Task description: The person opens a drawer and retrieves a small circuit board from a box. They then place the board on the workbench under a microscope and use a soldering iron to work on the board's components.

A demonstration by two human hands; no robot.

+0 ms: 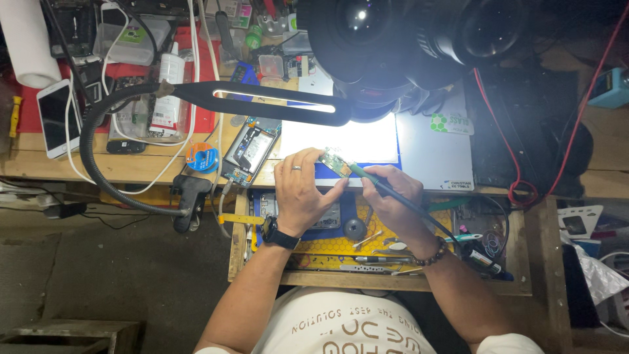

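My left hand [301,190], with a ring and a black wristwatch, pinches a small green circuit board [335,163] at its lower edge and holds it tilted over the workbench. My right hand [392,196], wearing a bead bracelet, grips a green-handled soldering iron [367,176] like a pen. Its tip rests against the board. The iron's black cable runs back over my right wrist. Both hands sit just below a brightly lit white pad [341,139] under a microscope head [400,46].
An opened phone [247,152] lies left of my hands, beside a blue solder spool [200,157]. A black gooseneck lamp [262,101] arches across the bench. Tweezers and tools lie on a yellow mat [327,246]. Phones, bottles and cables crowd the back left.
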